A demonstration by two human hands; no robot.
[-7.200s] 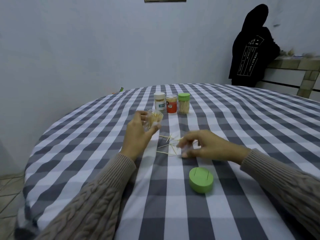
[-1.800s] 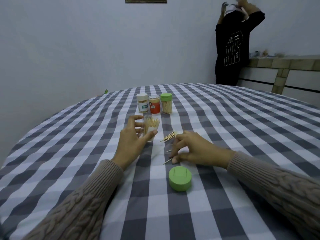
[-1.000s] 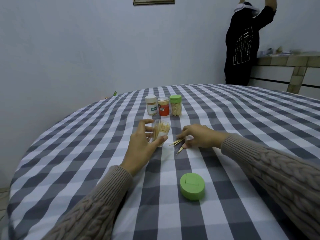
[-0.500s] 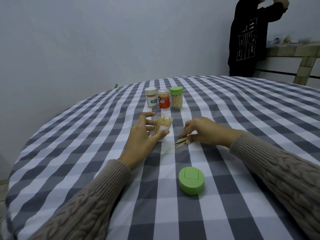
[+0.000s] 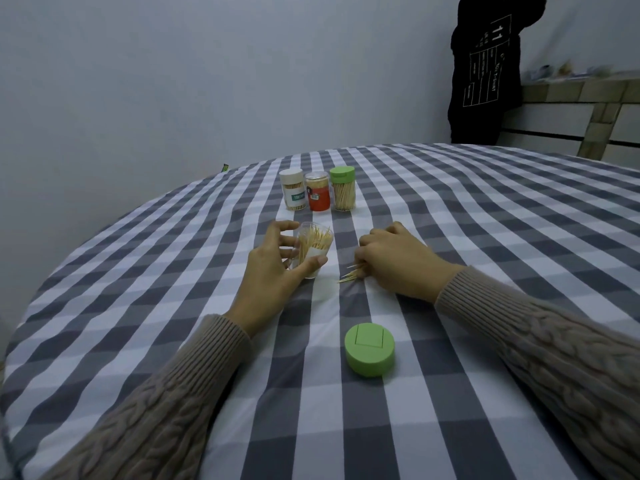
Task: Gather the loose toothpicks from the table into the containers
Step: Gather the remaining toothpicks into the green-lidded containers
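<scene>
My left hand (image 5: 273, 271) is wrapped round the open clear jar (image 5: 313, 249), thumb across its near side, fingers curled behind it, and the jar leans a little toward my right. It is already stuffed with toothpicks, their tips fanning out at the mouth. My right hand (image 5: 394, 263) is down on the checked tablecloth (image 5: 485, 216) just to the right of the jar, knuckles up, fingers curled under and bunched over a small bundle of loose toothpicks (image 5: 350, 274). The pale tips poke out from beneath my fingertips toward the left hand, lying on the cloth in the gap between my two hands. How many sticks I have there I cannot tell; they blur into one little sheaf.

Beyond my left hand, farther out on the table, three closed jars stand in a tight row: one with a white cap (image 5: 293, 195), one with a red label (image 5: 318, 196), one with a green cap (image 5: 343, 194). Nearer to me than my right hand, by the wrist, a green lid (image 5: 369, 349) lies flat on the cloth, well apart from the jar. Far off to the right, someone in a black printed top (image 5: 485, 71) stands by a shelf against the wall.
</scene>
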